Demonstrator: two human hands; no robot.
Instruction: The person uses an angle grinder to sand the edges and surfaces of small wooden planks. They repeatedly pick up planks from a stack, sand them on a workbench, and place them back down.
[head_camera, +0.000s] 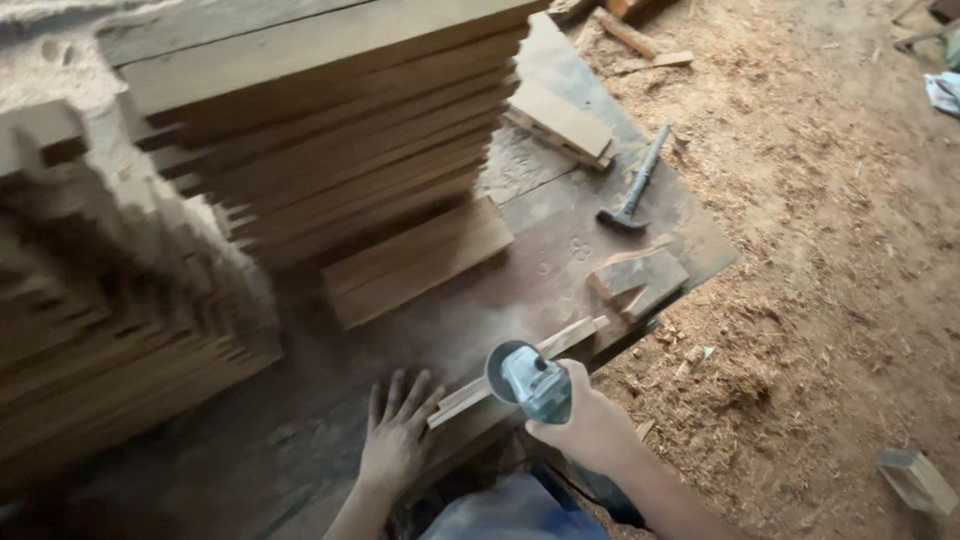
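hands first, closest to my view: my right hand (590, 425) is wrapped tight around the body of a grey angle grinder (530, 380), whose round disc end sits just over the near end of a thin wooden strip (515, 370). my left hand (398, 435) lies flat on the dark worktop (560, 270), fingers spread, fingertips just beside the strip's lower end. the strip runs at a slant along the worktop's near edge, up toward a small wooden block (640, 280). beyond that, i see a hammer (635, 190) lying on the worktop with its head toward me. a short thick board (415, 260) rests at the foot of a tall stack of planks (320, 120), and a second dusty stack (110, 300) fills the left side. another flat board piece (560, 122) lies farther back. sawdust covers the floor (830, 220) to the right, where a small pale wood offcut (915, 480) sits. i see no packages, labels or signs that i can make out.
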